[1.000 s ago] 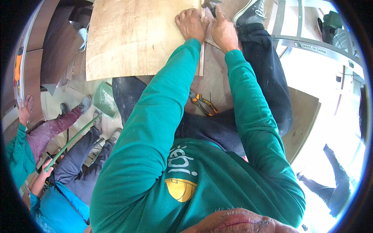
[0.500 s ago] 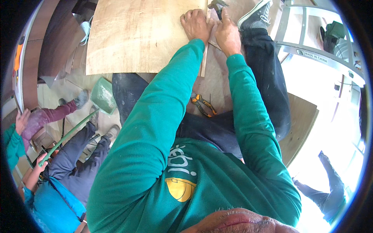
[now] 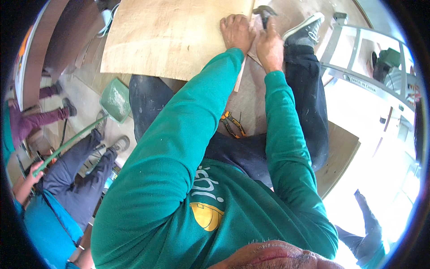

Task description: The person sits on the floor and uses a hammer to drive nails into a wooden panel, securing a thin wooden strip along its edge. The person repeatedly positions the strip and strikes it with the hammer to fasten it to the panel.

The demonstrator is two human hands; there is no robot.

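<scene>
My left hand (image 3: 237, 33) lies on a pale plywood sheet (image 3: 156, 40) near its right edge, fingers spread over the surface and the thumb beside a narrow wooden strip (image 3: 239, 80). In my right hand (image 3: 270, 50) is a hammer (image 3: 265, 10), gripped by the handle close below its dark head. The hammer head is just beyond my knuckles, by the strip's far end. Between my legs lie pliers (image 3: 233, 124) with black and orange handles. Whether a nail is under the hammer cannot be made out.
A metal ladder (image 3: 349, 74) lies at the right beside my shoe (image 3: 305, 32). More plywood (image 3: 342, 157) is behind my right leg. At left, a person in blue (image 3: 53, 224) holds the green pole of a dustpan (image 3: 115, 101). Another person's legs (image 3: 42, 121) are farther left.
The view has shifted, so the sheet, my hands and the hammer appear farther right. My grip looks the same. The far-left person's hand has left the view.
</scene>
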